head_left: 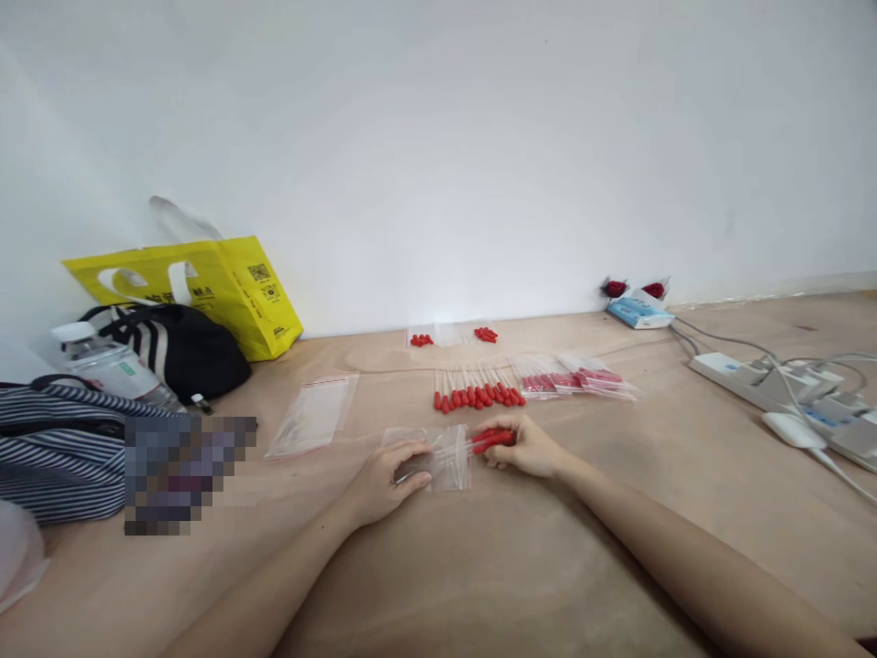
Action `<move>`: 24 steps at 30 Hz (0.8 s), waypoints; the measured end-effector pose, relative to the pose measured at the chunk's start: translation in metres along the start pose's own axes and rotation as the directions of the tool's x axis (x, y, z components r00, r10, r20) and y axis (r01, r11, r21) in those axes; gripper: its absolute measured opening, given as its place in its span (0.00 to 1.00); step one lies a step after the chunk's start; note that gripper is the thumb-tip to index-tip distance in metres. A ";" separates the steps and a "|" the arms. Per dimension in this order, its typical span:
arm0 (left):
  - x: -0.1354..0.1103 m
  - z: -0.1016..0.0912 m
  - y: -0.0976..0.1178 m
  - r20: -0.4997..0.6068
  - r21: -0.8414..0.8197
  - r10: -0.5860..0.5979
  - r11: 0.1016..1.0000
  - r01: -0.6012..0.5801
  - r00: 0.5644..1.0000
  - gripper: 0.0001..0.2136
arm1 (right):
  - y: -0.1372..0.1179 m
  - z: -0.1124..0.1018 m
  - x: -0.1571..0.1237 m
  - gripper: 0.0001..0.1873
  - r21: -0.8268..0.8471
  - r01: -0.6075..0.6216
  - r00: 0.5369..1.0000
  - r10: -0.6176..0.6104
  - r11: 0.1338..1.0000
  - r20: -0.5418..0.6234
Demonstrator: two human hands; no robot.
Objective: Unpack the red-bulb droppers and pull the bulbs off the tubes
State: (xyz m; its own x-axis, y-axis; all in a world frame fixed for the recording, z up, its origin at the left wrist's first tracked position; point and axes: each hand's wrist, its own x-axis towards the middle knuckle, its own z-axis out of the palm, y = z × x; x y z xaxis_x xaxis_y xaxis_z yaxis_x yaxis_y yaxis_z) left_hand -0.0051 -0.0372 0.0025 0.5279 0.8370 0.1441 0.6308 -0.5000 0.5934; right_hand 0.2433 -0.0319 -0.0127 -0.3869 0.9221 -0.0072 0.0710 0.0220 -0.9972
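Observation:
Low over the table, my left hand (389, 482) is closed on a clear zip bag (453, 471), thumb and fingers around its left part. My right hand (524, 446) pinches several droppers (490, 440) by their red bulbs. Their clear stems point left and overlap the bag; whether every stem is inside it, I cannot tell. Just beyond my hands, a row of more droppers (480, 395) lies with red bulbs towards me. Filled bags (572, 379) with red contents lie to the right of that row. A stack of flat clear bags (311, 416) rests to the left.
Against the wall, more red bulbs (486, 335) lie on clear bags. At left are a yellow bag (239, 292), a black bag (184, 352), a plastic bottle (123, 366) and a striped bag (61, 457). A power strip (740, 375) with cables and a tissue pack (640, 311) stand right.

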 end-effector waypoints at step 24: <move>0.043 0.007 0.044 0.253 -0.825 -0.443 0.366 0.431 0.860 0.12 | -0.020 0.025 0.007 0.07 -0.685 0.510 0.701 -0.713 0.520 -0.019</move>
State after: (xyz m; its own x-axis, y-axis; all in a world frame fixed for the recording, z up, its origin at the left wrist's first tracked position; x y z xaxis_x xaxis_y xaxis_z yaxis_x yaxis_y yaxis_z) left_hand 0.0499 -0.0246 0.0293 0.3186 0.8852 -0.3389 -0.0104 0.3608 0.9326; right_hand 0.2160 -0.0351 0.0055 -0.3049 0.6382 0.7069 0.4698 0.7464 -0.4713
